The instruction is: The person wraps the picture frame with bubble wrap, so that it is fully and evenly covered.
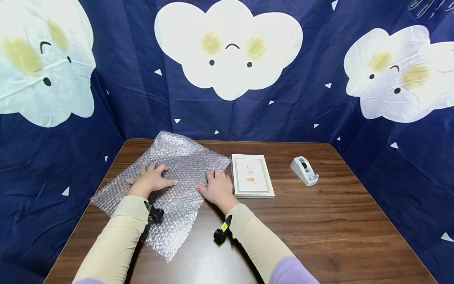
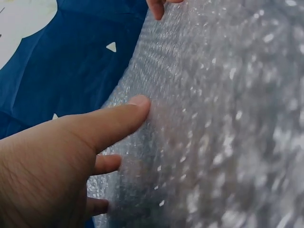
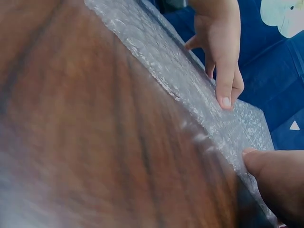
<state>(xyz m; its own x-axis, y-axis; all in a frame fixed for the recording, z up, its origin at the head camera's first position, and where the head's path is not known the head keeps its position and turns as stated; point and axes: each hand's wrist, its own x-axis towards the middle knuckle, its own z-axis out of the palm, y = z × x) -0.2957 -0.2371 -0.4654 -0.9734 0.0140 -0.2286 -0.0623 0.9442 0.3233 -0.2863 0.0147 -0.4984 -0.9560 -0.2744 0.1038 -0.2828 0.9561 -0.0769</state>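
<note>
A sheet of clear bubble wrap (image 1: pixel 184 173) lies spread at an angle over the left half of the table. My left hand (image 1: pixel 152 180) rests on its left part with fingers spread; in the left wrist view the thumb (image 2: pixel 140 104) touches the bubbled surface. On the sheet's right part lies my right hand (image 1: pixel 217 187), fingers straight and apart, with the thumb (image 3: pixel 251 159) near the sheet's edge in the right wrist view. Just right of that hand is a flat, book-like item (image 1: pixel 252 176) with a plant picture on its pale cover.
A white tape dispenser (image 1: pixel 304 170) stands on the right side of the brown wooden table (image 1: pixel 337 221). Dark blue cloth (image 1: pixel 227 118) printed with white clouds hangs behind the table and on both sides. One corner of the bubble wrap reaches the table's left edge.
</note>
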